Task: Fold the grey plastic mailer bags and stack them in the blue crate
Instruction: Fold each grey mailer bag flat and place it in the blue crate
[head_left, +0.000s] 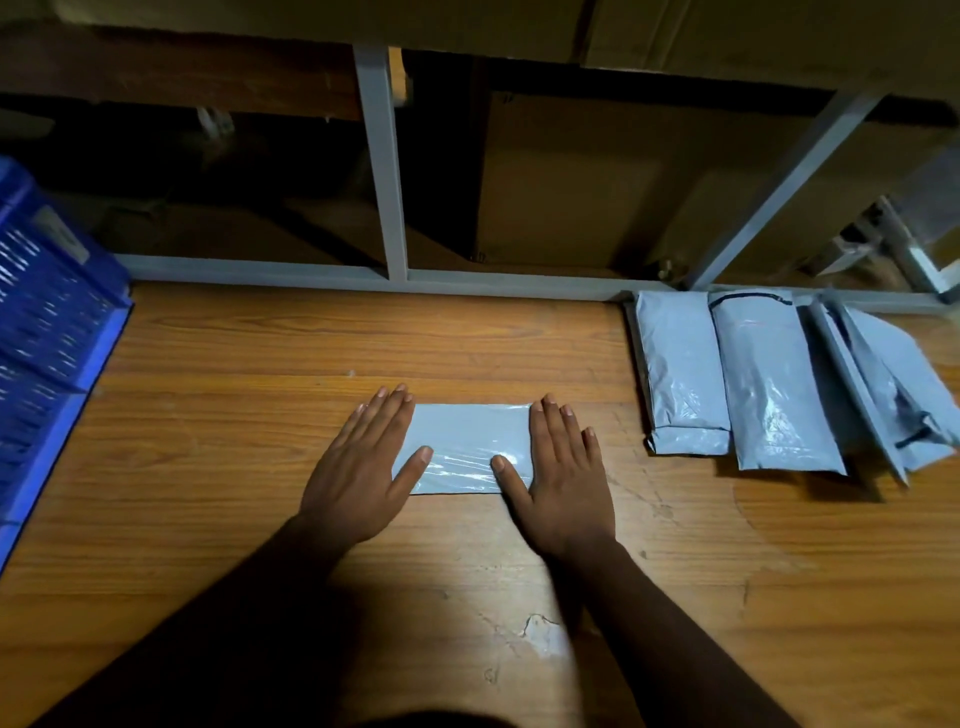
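Note:
A folded grey mailer bag (467, 441) lies flat on the wooden table (260, 415), in the middle. My left hand (363, 467) presses flat on its left end with straight fingers, and my right hand (561, 478) presses flat on its right end. Both thumbs rest on the bag's shiny surface. Several more grey mailer bags (769, 389) lie side by side at the right, near the table's back edge. The blue crate (47, 332) stands at the left edge of the table, its inside hidden from this angle.
A grey metal frame (384, 171) runs along the table's back edge, with cardboard boxes (571, 182) behind it. A small metal object (914, 249) sits at the far right behind the frame. Bare wood lies between the crate and my hands.

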